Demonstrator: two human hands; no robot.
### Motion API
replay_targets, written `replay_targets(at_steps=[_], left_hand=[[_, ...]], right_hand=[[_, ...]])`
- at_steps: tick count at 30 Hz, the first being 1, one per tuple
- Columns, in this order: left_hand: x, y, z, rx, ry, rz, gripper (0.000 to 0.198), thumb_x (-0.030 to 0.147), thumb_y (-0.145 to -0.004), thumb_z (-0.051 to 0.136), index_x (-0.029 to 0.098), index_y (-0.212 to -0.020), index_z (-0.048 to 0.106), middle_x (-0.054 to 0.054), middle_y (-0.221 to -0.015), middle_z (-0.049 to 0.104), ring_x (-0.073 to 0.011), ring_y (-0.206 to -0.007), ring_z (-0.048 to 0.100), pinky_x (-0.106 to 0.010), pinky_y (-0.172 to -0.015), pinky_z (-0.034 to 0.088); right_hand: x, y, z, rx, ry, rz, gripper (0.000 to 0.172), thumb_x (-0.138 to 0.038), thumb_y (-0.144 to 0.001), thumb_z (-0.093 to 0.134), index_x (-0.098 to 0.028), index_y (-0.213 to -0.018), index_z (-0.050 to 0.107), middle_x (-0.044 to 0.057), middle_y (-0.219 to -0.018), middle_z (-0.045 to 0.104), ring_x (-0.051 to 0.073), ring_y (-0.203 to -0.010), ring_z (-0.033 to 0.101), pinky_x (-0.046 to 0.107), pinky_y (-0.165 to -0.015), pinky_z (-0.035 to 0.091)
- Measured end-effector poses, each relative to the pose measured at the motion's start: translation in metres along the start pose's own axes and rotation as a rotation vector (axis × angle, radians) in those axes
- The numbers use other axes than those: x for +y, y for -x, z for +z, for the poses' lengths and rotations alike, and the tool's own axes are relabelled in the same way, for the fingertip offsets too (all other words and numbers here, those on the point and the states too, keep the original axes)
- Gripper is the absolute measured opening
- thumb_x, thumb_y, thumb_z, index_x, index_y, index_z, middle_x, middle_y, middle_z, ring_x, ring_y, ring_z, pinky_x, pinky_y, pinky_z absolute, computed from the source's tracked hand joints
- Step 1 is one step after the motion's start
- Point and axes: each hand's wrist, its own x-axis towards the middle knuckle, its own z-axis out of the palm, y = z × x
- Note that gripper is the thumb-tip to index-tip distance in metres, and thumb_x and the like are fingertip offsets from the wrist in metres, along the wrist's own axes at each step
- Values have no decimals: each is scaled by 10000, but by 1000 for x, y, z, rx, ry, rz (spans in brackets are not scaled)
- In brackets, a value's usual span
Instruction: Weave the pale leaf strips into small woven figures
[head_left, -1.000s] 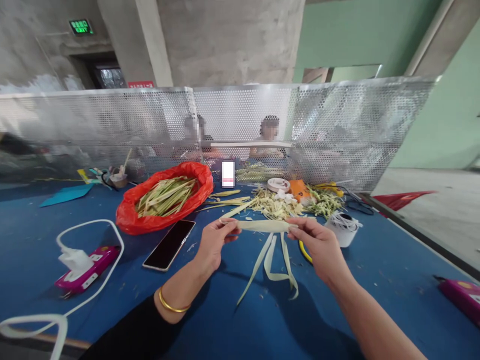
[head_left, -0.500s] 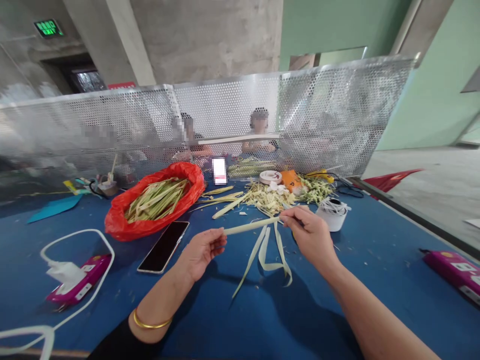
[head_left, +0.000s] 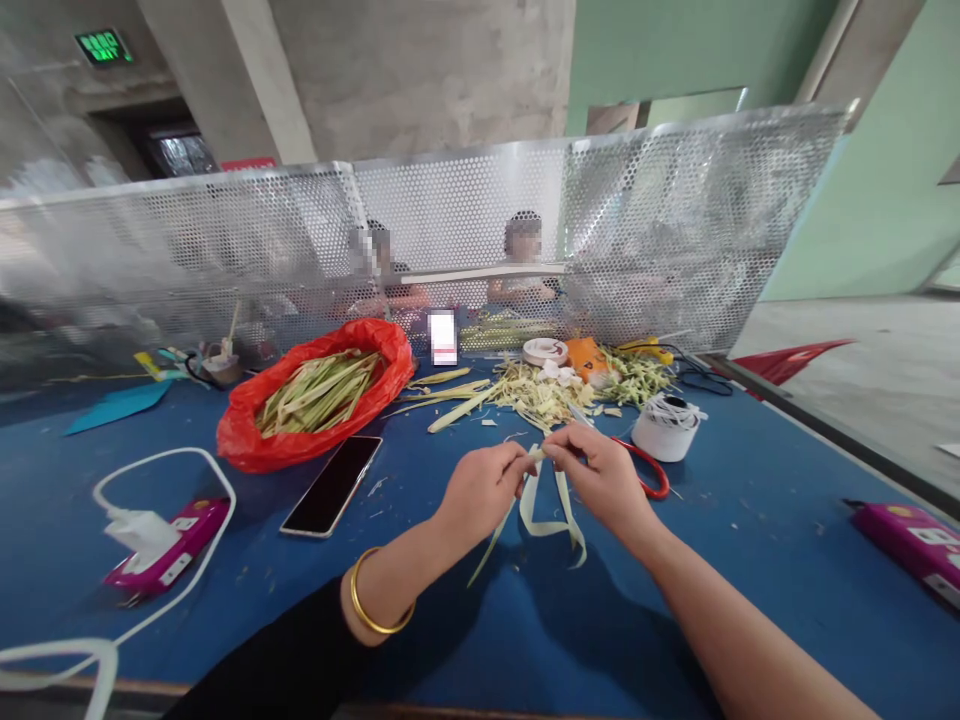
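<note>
My left hand (head_left: 487, 487) and my right hand (head_left: 600, 478) meet above the middle of the blue table, thumbs and fingers pinched close together. Between the fingertips shows a short piece of a pale green leaf strip (head_left: 538, 455); the fingers cover the rest of it. Loose pale strips (head_left: 551, 528) hang or lie just below the hands, bent and curling. Red-handled scissors (head_left: 654, 472) lie right beside my right hand, partly hidden by it. A heap of leaf scraps (head_left: 534, 393) sits just beyond the fingers.
A red plastic bag (head_left: 244, 430) of leaf strips and a phone (head_left: 334, 487) lie on the left, near a purple power strip (head_left: 169, 560) with a white cable. A white roll (head_left: 666, 432) stands at right. Behind a perforated metal screen (head_left: 457, 200) sit two people.
My left hand has moved right, up to my right hand, so the strip once stretched between them is mostly hidden. My right hand shifted slightly left, and the scissors' red handle now shows.
</note>
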Motion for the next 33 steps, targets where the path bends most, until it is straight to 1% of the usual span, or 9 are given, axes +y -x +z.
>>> replay_targets(at_steps=[3, 6, 11, 19, 22, 25, 28, 30, 33], left_hand=[[-4, -4, 8, -51, 137, -100, 303, 391, -873, 509, 190, -716, 673, 28, -517, 508, -109, -476, 411, -220, -502, 300], [-5, -3, 8, -139, 290, -233, 333, 449, -856, 521, 161, -748, 646, 46, -511, 464, -81, -447, 326, -207, -454, 239], [-4, 10, -5, -275, 403, -377, 319, 440, -852, 537, 146, -750, 610, 75, -495, 393, -49, -419, 247, -194, -425, 172], [-20, 36, -32, -264, 379, -471, 348, 475, -850, 537, 147, -762, 618, 79, -492, 371, -46, -417, 216, -194, -421, 141], [-27, 42, -46, -274, 253, -468, 352, 472, -854, 518, 156, -760, 643, 54, -489, 438, -65, -423, 327, -190, -441, 240], [-28, 39, -63, -277, -83, -428, 321, 431, -843, 512, 180, -789, 704, -30, -642, 652, -140, -532, 546, -246, -565, 417], [-18, 27, -67, 84, -436, -151, 263, 356, -798, 583, 234, -973, 736, -56, -1071, 713, -241, -973, 630, -315, -876, 436], [-6, 16, -57, 82, -367, -62, 284, 367, -855, 528, 243, -1005, 734, -40, -1098, 715, -233, -1057, 617, -310, -952, 408], [9, 1, -27, -84, -117, -48, 290, 376, -876, 519, 232, -1016, 728, -32, -992, 741, -214, -967, 659, -283, -871, 459]], right_hand=[[4, -1, 5, -17, -360, 244, 208, -384, -737, 675, -186, -802, 665, -7, -620, 581, 153, -602, 522, 283, -607, 404], [6, -1, 9, -13, -544, 349, 273, -421, -655, 747, -165, -677, 655, -12, -593, 573, 120, -567, 475, 262, -583, 391], [9, -3, 6, 136, -562, 338, 303, -417, -628, 764, -175, -553, 598, -33, -524, 515, 98, -520, 418, 247, -534, 349], [8, -6, 0, 236, -496, 279, 215, -354, -666, 729, -183, -592, 622, -30, -531, 517, 107, -524, 427, 251, -529, 348], [9, -9, -8, 372, -447, 221, 199, -333, -673, 719, -182, -587, 623, -36, -514, 502, 103, -514, 400, 249, -508, 312], [9, -11, -16, 441, -407, 179, 167, -304, -675, 708, -178, -596, 633, -38, -523, 507, 97, -511, 388, 248, -499, 282], [6, -10, -17, 376, -380, 149, 153, -287, -688, 698, -176, -603, 635, -33, -548, 523, 97, -518, 400, 246, -504, 294], [3, -8, -13, 284, -318, 126, 146, -290, -703, 688, -175, -622, 648, -30, -554, 528, 102, -517, 416, 246, -502, 310], [1, -2, -4, 153, -184, 58, 151, -295, -738, 667, -177, -644, 665, -26, -552, 535, 112, -519, 442, 250, -504, 333]])
